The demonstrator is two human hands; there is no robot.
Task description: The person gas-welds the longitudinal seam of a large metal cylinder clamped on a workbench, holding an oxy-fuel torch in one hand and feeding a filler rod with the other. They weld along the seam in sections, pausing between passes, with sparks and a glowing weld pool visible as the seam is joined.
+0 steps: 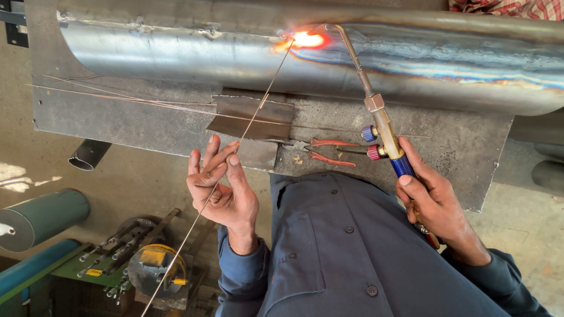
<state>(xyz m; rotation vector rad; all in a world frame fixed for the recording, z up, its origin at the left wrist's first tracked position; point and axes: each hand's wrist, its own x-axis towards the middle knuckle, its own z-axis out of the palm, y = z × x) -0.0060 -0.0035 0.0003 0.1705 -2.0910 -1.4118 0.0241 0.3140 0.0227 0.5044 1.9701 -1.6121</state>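
A big shiny pipe (176,53) lies on the gray table (470,147). The right hand (435,202) has its fingers wrapped tight around the torch (382,123), and its flame (305,40) glows on the pipe. The left hand (223,188) pinches the thin rod (247,126), whose tip meets the flame. Red pliers (332,151) rest nearby.

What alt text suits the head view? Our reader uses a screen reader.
The right hand aims a gas torch at a glowing spot on a metal pipe, while the left hand feeds a thin filler rod.
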